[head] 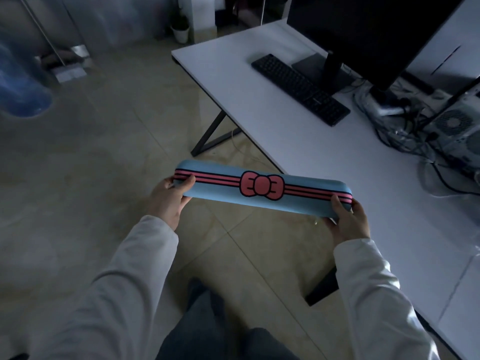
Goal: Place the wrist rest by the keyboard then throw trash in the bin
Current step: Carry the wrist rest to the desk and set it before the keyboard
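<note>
A long blue wrist rest (262, 201) with pink stripes and a pink bow is held level in the air, over the floor and the near edge of the white desk (272, 120). My left hand (170, 196) grips its left end and my right hand (349, 219) grips its right end. A black keyboard (300, 88) lies on the desk farther back, in front of a dark monitor (368, 32). No bin or trash is clearly in view.
A tangle of cables (405, 126) and a computer unit (457, 126) crowd the desk's right side. The desk's black legs (210, 136) stand on the tiled floor. A small white pot (181, 32) and a blurred blue shape (20, 87) sit on the far left.
</note>
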